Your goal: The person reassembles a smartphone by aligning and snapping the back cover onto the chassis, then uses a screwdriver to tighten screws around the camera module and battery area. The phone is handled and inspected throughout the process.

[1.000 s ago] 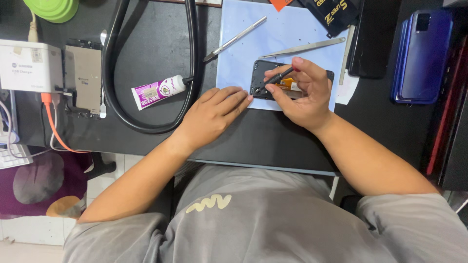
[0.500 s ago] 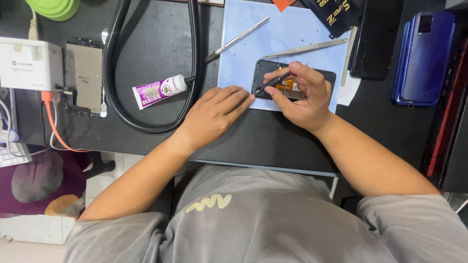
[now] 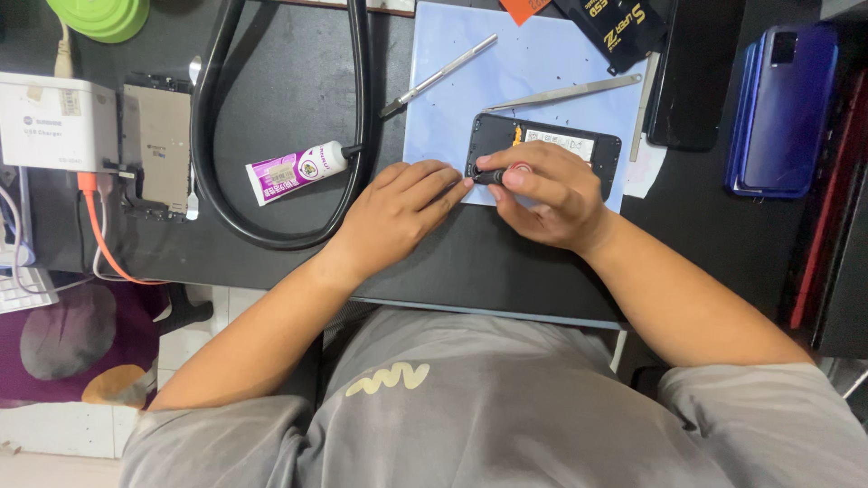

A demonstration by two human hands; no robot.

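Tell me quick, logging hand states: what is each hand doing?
Left hand: open, fingertips resting at the opened black phone.
Right hand: closed on a small dark screwdriver-like tool.

Even, soft overhead light fills the sharp frame; the blue mat (image 3: 533,72) reads bright beside the dark desk (image 3: 280,90). A glossy sheen marks the black hose (image 3: 203,136). Shadows under both hands stay faint.

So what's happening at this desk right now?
A person is working on an opened phone that lies on a pale blue mat. The right hand pinches a small dark tool against the phone's edge, while the left hand rests flat beside it. Metal tweezers, a glue tube and a blue phone lie nearby, untouched.
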